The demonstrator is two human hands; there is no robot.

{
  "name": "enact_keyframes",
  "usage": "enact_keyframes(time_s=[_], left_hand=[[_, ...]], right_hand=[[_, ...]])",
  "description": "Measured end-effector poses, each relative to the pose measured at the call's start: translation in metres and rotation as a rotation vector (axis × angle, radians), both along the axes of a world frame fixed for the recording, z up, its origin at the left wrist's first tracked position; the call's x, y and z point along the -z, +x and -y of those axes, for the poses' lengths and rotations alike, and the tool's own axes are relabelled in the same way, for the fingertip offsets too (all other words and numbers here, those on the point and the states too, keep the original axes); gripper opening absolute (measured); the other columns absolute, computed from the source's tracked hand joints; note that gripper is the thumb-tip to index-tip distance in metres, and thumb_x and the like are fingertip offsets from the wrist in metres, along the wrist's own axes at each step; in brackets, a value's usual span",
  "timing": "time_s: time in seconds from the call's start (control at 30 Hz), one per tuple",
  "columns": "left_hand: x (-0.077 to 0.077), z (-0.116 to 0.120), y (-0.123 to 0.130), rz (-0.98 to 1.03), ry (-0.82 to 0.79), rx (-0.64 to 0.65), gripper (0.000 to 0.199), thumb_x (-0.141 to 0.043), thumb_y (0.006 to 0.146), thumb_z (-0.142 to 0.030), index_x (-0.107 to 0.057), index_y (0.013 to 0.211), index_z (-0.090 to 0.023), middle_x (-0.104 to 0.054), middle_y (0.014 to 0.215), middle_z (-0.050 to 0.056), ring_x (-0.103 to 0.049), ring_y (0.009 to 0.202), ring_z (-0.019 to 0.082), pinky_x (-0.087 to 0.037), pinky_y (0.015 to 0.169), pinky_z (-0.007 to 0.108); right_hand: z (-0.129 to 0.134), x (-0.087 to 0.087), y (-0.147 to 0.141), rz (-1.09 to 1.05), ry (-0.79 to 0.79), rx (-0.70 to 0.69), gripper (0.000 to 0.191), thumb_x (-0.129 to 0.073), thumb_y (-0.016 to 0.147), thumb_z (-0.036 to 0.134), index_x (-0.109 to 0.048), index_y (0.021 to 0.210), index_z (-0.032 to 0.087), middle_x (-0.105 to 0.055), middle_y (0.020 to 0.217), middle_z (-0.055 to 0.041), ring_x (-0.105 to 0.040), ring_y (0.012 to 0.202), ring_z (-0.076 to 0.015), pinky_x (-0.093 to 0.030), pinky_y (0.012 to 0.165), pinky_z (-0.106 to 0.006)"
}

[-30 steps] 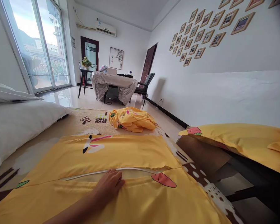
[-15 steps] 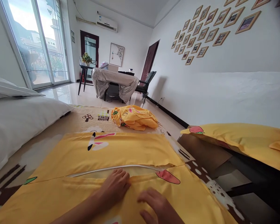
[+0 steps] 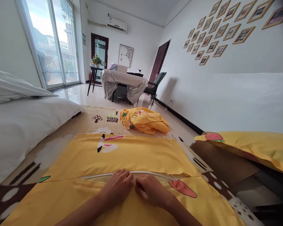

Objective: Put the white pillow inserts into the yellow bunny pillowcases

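The yellow cover lies flat on a patterned blanket. At its slit, left hand and right hand nearly meet, fingers curled together; whether they pinch cloth cannot be told. Bunched yellow cloth lies far, white pillow left.

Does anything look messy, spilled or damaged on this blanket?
The yellow cloth at the far end of the blanket looks untidy: it lies in a crumpled heap, while the cover is spread nearly flat. The cover's opening gapes by the left hand and right hand. I see no spill or damage.
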State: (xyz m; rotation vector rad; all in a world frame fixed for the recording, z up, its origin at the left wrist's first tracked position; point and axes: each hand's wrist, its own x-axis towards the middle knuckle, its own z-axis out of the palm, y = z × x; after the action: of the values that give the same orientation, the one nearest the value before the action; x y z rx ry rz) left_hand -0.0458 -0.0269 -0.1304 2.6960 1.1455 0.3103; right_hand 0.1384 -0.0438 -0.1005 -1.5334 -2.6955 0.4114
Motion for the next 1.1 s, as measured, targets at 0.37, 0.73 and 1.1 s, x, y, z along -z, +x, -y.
enact_keyframes(time_s=[0.37, 0.73, 1.1], left_hand=[[0.008, -0.029, -0.008, 0.068, 0.0, -0.135, 0.025, -0.041, 0.096, -0.021, -0.066, 0.099, -0.021, -0.06, 0.093, 0.006, -0.055, 0.09, 0.021, -0.044, 0.082, 0.036], [-0.051, -0.014, 0.004, -0.334, -0.053, 0.007, 0.023, -0.041, 0.095, -0.023, -0.062, 0.104, -0.022, -0.063, 0.1, 0.006, -0.059, 0.093, 0.026, -0.047, 0.083, 0.044], [-0.016, -0.078, 0.041, -0.338, 0.294, 0.175, 0.048, -0.061, 0.085, -0.047, -0.051, 0.125, -0.022, -0.059, 0.124, 0.006, -0.055, 0.112, 0.021, -0.043, 0.092, 0.035]], right_hand=[[0.012, 0.005, 0.025, -0.285, -0.29, -0.087, 0.022, -0.064, 0.08, 0.032, -0.064, 0.065, 0.016, -0.06, 0.059, 0.003, -0.041, 0.054, -0.0073, -0.028, 0.054, -0.021], [0.007, 0.006, 0.037, -0.362, -0.603, -0.229, 0.019, -0.074, 0.074, 0.035, -0.069, 0.074, 0.017, -0.059, 0.065, 0.0062, -0.051, 0.057, -0.0062, -0.033, 0.05, -0.015], [0.008, 0.009, 0.04, -0.335, -0.63, -0.355, 0.01, -0.069, 0.079, 0.027, -0.069, 0.079, 0.017, -0.062, 0.073, 0.0054, -0.055, 0.066, -0.0066, -0.037, 0.058, -0.013]])
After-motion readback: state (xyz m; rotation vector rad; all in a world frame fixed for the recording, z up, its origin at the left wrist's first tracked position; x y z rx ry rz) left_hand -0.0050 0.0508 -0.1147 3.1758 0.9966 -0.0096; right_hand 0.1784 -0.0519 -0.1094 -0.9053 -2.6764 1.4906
